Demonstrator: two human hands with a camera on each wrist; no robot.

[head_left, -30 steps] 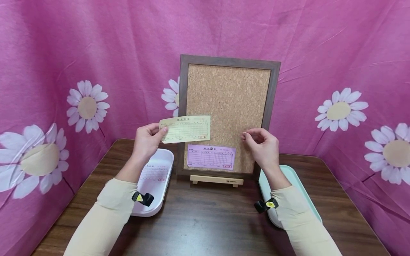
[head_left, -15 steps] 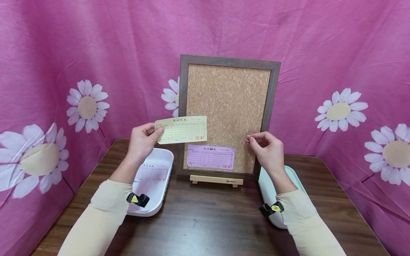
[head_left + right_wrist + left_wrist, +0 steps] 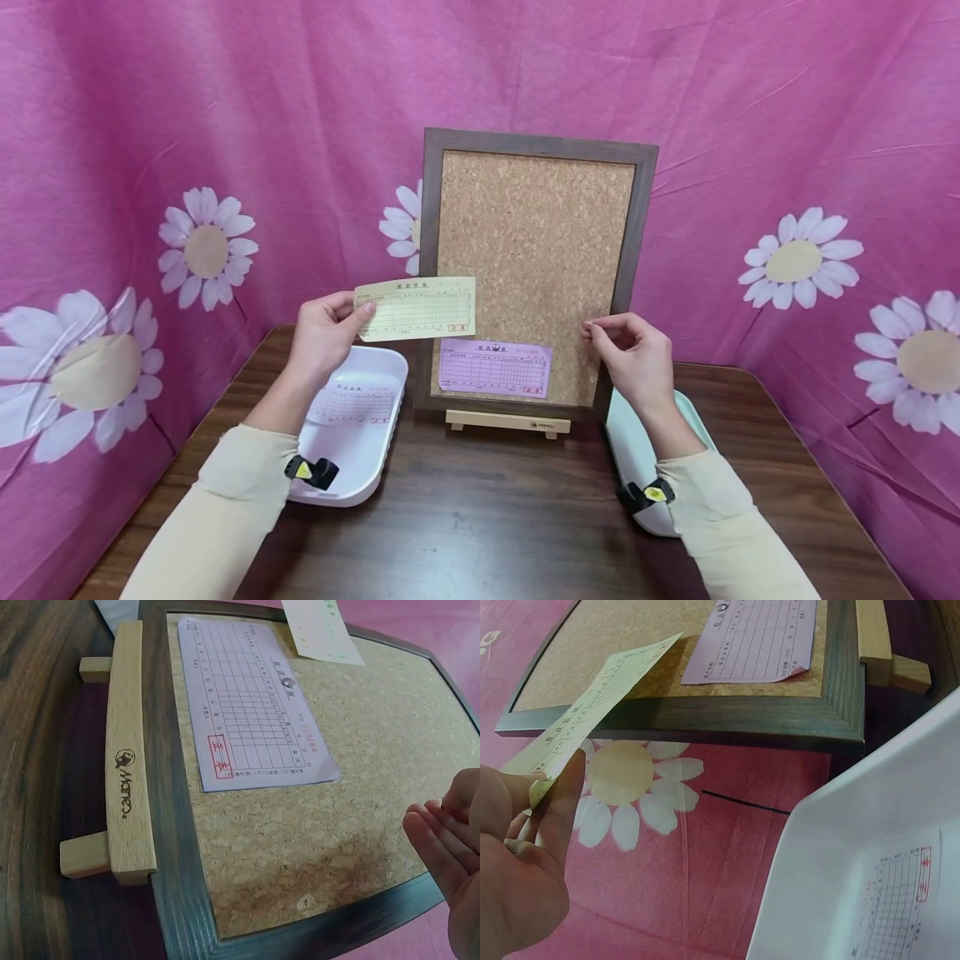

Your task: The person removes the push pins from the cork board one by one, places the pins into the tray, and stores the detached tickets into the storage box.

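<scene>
Our left hand (image 3: 321,332) has a pinch grip on the left end of the yellow slip (image 3: 416,308), held up over the cork board's (image 3: 536,242) left edge, above the purple slip (image 3: 495,367) pinned there. Right hand (image 3: 633,358) at the board's right frame, fingertips pinched together; can't tell what's in that grip.

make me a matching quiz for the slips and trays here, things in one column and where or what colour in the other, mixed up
Things:
1. yellow slip
2. purple slip
3. pink slip
4. green tray

Places:
A. lying in the white tray
B. on the cork board
C. pinched in the left hand
D. under the right forearm

Pairs: 1-C, 2-B, 3-A, 4-D
</scene>
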